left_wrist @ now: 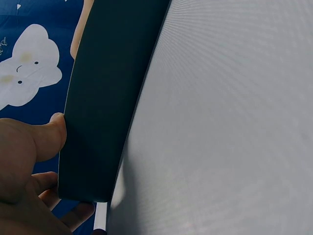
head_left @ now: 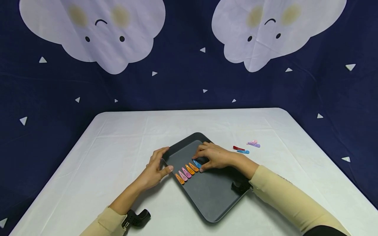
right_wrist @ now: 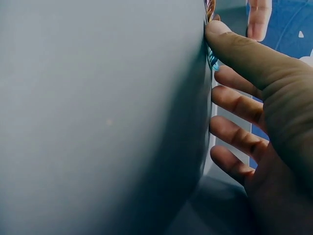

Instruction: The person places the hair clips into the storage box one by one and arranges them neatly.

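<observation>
A dark grey rectangular tray (head_left: pixel 212 203) lies turned at an angle on the white table. My left hand (head_left: pixel 154 168) grips its left corner, thumb at the rim and fingers round the outside; the left wrist view shows the thumb on the tray's edge (left_wrist: pixel 98 107). Inside, a slanting row holds an orange snap hair clip (head_left: pixel 179 179), pink clips (head_left: pixel 184 173) and two more orange clips (head_left: pixel 192 168). At the row's far end my right hand (head_left: pixel 215 156) pinches a blue hair clip (head_left: pixel 197 163) between thumb and fingers, close on the tray floor. The hand partly covers that clip.
Right of the tray, a red clip (head_left: pixel 238 148) and a light blue clip (head_left: pixel 243 151) lie on the table (head_left: pixel 124 131). Beyond them are a purple clip (head_left: pixel 254 144) and a pink one (head_left: pixel 254 141). A dark blue cloth with clouds (head_left: pixel 177 88) hangs behind.
</observation>
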Demonstrator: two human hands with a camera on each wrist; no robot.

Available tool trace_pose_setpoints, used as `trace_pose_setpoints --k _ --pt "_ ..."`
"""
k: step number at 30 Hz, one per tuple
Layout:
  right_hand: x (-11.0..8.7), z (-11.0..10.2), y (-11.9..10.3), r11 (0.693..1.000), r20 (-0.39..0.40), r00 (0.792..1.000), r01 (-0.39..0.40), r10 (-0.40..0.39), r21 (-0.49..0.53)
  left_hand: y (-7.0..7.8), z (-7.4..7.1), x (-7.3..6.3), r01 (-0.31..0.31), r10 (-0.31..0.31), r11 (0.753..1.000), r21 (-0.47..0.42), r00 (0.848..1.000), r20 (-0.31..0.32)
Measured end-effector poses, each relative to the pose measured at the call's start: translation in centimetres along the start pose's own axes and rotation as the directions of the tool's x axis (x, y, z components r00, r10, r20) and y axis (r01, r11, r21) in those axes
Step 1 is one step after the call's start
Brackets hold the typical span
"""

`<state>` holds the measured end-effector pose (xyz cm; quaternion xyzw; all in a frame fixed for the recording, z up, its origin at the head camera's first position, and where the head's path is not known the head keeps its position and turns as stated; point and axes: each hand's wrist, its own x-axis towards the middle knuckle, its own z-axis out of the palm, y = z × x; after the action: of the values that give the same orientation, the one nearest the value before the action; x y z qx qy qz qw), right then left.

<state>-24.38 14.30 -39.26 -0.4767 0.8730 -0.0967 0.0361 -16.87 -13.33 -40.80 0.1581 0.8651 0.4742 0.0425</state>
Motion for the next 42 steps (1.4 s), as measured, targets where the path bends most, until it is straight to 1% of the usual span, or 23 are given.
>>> trace_pose_setpoints --k 11,20,24,29,35,38,42 --pt "0.0 -0.1 -0.1 1.000 0.022 1.000 -0.021 0.021 0.004 -0.1 0.0 0.0 -0.005 0.005 1.000 0.004 1.000 0.003" --pt "0.0 -0.4 0.0 0.999 0.007 1.000 -0.024 0.024 0.036 0.1 0.0 0.0 -0.003 0.003 1.000 0.001 1.000 -0.004" --pt "0.0 -0.4 0.0 0.996 -0.011 0.999 -0.036 0.037 0.076 0.1 0.0 0.0 -0.005 0.005 1.000 0.004 1.000 -0.006" --pt "-0.2 -0.9 -0.1 0.988 -0.045 0.997 -0.058 0.065 0.141 0.1 0.0 0.0 -0.004 0.004 1.000 0.004 1.000 -0.004" --pt "-0.5 -2.3 -0.3 0.976 -0.123 0.988 -0.069 0.096 0.207 0.1 -0.1 0.0 0.005 -0.005 1.000 -0.001 1.000 0.001" --pt "-0.7 -3.1 -0.4 0.965 -0.173 0.977 -0.079 0.125 0.249 0.1 -0.1 0.0 0.007 -0.007 1.000 -0.002 1.000 0.004" --pt "-1.1 -4.0 -0.6 0.951 -0.249 0.952 -0.099 0.175 0.292 0.1 -0.1 0.0 0.009 -0.009 1.000 -0.004 1.000 0.003"
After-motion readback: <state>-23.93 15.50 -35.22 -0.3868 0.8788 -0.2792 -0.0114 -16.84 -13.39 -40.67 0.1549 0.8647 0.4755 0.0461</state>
